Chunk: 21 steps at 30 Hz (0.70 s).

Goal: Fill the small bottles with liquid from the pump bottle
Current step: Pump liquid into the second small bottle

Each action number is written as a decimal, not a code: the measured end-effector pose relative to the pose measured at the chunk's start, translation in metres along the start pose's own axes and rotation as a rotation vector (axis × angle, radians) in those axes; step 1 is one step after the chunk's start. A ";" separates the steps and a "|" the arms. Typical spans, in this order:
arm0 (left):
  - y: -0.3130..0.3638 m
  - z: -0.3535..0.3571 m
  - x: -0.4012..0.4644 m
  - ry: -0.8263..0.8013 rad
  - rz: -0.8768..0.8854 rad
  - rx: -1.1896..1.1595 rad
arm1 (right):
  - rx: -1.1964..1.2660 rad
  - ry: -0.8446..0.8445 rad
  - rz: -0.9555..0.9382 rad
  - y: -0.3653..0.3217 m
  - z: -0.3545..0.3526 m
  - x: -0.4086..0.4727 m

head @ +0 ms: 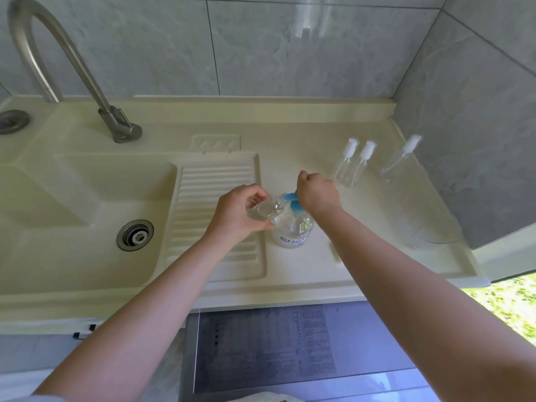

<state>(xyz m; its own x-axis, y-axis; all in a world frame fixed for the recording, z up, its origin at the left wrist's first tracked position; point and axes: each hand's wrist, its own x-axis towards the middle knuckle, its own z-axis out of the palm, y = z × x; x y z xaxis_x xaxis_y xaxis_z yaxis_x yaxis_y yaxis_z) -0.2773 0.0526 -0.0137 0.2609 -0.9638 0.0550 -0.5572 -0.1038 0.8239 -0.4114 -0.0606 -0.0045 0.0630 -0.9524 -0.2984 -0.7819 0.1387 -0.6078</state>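
A clear pump bottle [292,232] with a blue pump head [293,205] stands on the cream counter. My left hand [239,211] grips a small clear bottle [265,210], tilted with its mouth at the blue nozzle. My right hand [317,192] rests curled on top of the pump head, pressing on it. Three more small clear bottles with white caps stand further back on the right: two close together [346,166] [362,166] and one apart [398,159].
A cream sink basin [72,204] with a drain [135,235] lies to the left, beside a ribbed washboard slope [214,198]. A steel faucet [72,65] arches over it. Grey tiled walls close the back and right. A washing machine top [266,346] sits below the counter edge.
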 end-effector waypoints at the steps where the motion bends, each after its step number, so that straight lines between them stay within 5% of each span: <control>1: 0.000 0.000 0.000 0.002 -0.001 0.004 | 0.007 -0.009 0.004 0.000 -0.001 0.000; 21: 0.003 -0.004 -0.001 0.000 -0.012 -0.017 | 0.055 -0.047 -0.027 -0.002 -0.008 -0.008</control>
<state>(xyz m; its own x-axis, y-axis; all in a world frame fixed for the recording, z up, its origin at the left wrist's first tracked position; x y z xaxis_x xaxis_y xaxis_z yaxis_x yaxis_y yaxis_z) -0.2760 0.0543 -0.0089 0.2679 -0.9624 0.0452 -0.5404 -0.1112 0.8340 -0.4158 -0.0554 0.0052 0.1137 -0.9423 -0.3148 -0.7444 0.1290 -0.6552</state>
